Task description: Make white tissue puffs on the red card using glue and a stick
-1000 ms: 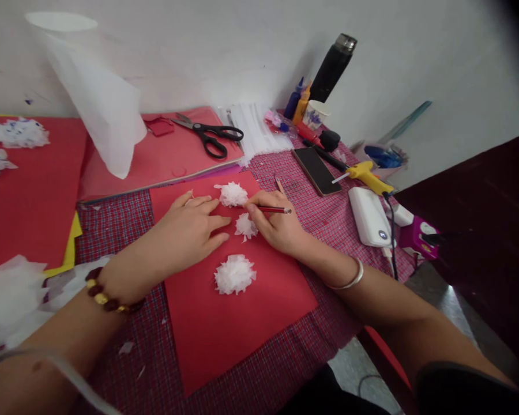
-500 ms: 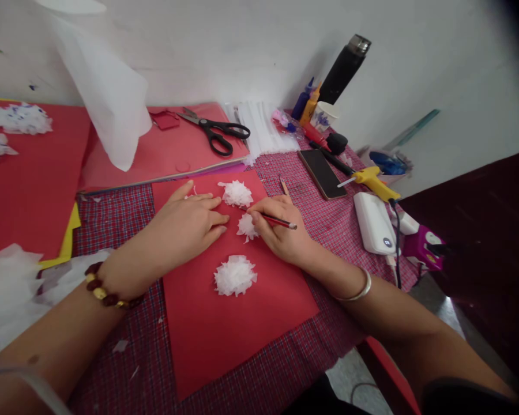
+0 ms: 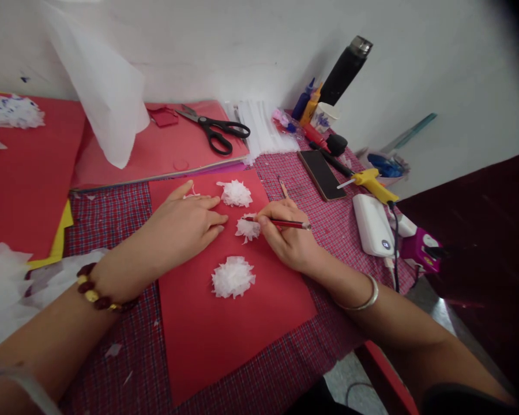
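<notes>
A red sheet of paper (image 3: 242, 340) lies on the checked tablecloth with three white ruffled paper flowers on it. My left hand (image 3: 185, 222) rests open on the sheet's left part, fingers stretched toward the flowers. Between the thumb and fingers of my right hand (image 3: 285, 236) is a dark red pencil (image 3: 288, 223), its tip at the middle flower (image 3: 246, 229). The upper flower (image 3: 234, 193) sits just above, and the lower flower (image 3: 233, 277) lies nearer to me. A thin white scrap (image 3: 193, 193) shows beside my left fingers.
Black-handled scissors (image 3: 218, 129) lie on a red pad at the back. To the right are a phone (image 3: 321, 174), a yellow glue gun (image 3: 372, 183), a white power bank (image 3: 373, 225) and paint bottles (image 3: 310, 106). White paper sheets (image 3: 4, 288) lie at left.
The pencil has moved down and right, from between the upper two flowers to the middle flower, and tilts flatter. My left hand has stayed in place on the sheet.
</notes>
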`<act>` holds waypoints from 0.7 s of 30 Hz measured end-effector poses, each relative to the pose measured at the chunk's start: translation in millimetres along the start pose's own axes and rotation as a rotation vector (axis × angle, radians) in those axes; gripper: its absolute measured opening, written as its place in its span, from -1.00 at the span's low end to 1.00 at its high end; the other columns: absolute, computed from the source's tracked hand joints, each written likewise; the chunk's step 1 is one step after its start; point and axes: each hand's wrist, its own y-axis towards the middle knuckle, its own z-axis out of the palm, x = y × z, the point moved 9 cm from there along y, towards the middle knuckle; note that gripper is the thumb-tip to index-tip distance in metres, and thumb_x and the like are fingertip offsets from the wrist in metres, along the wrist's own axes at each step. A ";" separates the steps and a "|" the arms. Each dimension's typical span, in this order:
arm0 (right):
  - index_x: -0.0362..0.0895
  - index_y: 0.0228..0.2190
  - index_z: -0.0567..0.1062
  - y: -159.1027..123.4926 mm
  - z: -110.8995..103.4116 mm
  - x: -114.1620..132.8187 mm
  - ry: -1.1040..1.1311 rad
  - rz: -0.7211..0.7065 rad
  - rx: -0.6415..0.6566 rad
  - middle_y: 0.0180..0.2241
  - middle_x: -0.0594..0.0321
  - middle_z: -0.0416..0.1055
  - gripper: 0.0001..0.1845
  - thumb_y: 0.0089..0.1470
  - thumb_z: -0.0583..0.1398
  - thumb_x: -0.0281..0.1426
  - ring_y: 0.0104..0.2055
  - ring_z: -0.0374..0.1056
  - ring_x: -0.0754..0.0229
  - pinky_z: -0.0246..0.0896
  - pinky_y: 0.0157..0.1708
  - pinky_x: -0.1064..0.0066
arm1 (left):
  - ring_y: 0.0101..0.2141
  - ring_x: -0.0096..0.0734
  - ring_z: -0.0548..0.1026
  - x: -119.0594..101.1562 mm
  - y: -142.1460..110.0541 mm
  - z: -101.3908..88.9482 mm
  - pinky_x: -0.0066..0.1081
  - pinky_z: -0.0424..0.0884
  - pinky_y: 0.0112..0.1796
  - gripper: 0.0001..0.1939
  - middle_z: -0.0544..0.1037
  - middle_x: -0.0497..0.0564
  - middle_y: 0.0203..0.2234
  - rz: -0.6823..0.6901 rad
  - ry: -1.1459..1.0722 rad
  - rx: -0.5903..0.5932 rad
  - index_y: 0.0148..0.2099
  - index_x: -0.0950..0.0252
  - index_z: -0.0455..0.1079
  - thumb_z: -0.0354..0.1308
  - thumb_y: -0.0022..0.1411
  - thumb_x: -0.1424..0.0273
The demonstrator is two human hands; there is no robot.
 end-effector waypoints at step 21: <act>-0.10 -0.30 0.48 -9.2 -22.4 -2.2 0.501 0.160 -0.056 -0.44 0.31 0.45 -0.86 0.32 0.13 -0.40 -0.42 0.40 0.31 0.28 -0.39 0.45 | -0.01 -0.09 0.55 -0.5 -1.7 -3.1 0.06 0.15 0.19 -0.65 0.64 0.10 -0.10 0.021 -0.054 -0.062 -0.17 0.17 0.62 -0.04 0.38 0.35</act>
